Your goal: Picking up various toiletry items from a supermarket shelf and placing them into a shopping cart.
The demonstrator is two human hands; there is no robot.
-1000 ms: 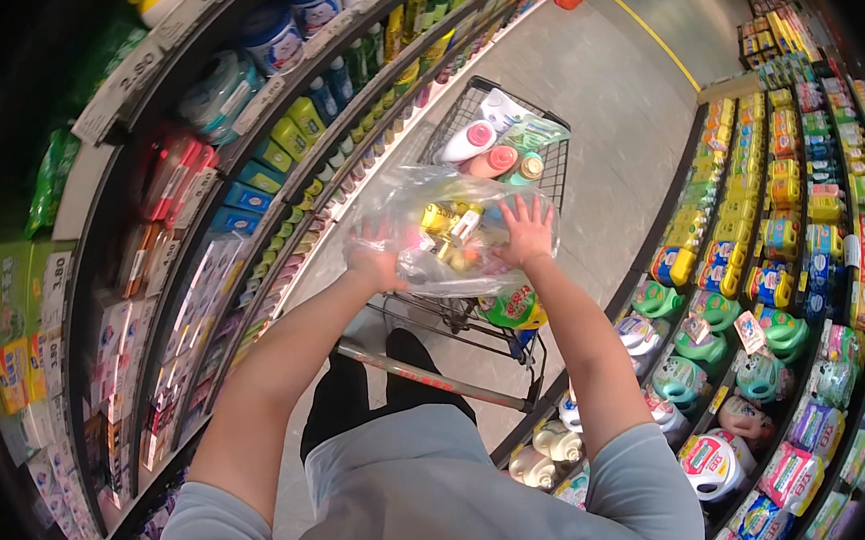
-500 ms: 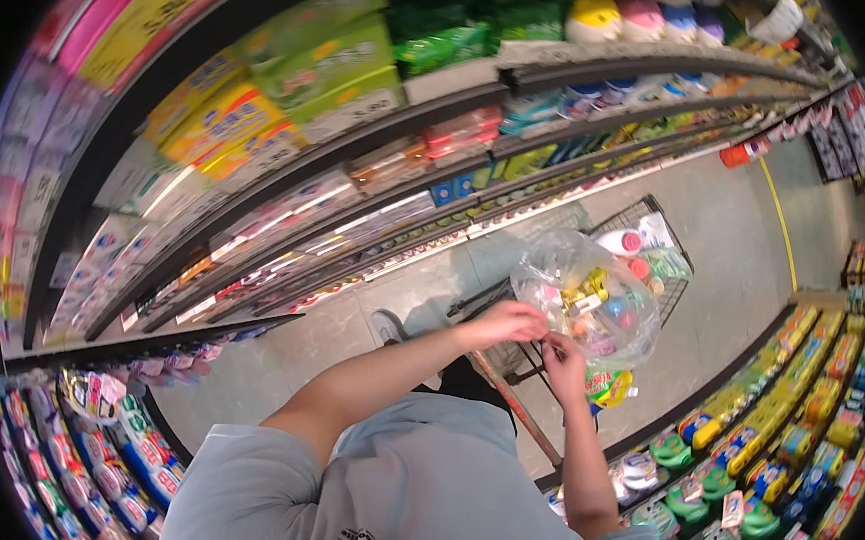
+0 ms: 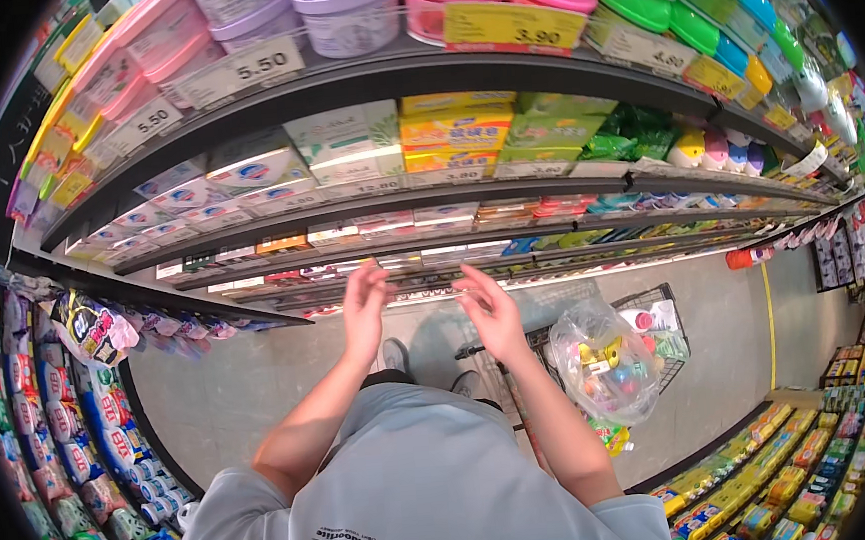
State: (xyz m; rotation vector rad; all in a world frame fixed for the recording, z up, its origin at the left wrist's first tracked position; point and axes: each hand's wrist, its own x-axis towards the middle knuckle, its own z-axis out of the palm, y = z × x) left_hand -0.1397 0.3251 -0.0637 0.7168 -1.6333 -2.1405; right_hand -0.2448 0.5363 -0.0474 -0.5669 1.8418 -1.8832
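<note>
My left hand (image 3: 365, 310) is raised in front of the lower shelves, fingers loosely bent and apart, with nothing visible in them. My right hand (image 3: 490, 314) is beside it, slightly to the right, also open and empty, fingers spread and a little curled. Both appear clear of the stacked soap boxes (image 3: 453, 133) on the shelf beyond. At my right stands a wire shopping cart (image 3: 682, 338), holding a clear plastic bag (image 3: 606, 378) of mixed small items and a white bottle with a pink cap (image 3: 639, 320). A green and yellow package (image 3: 613, 438) sits below the bag.
Curved-looking shelves (image 3: 378, 204) with colourful tubs (image 3: 355, 25) above run across the front. Packaged goods (image 3: 62, 416) fill the left side; rows of yellow packs (image 3: 727, 460) line the lower right. My shoes (image 3: 394, 353) show on the tiled floor (image 3: 717, 320), which bears a yellow line.
My hands have left the bag and risen toward the shelves, separating after being close together. The view has turned leftward to face the shelving, with the cart now at my right.
</note>
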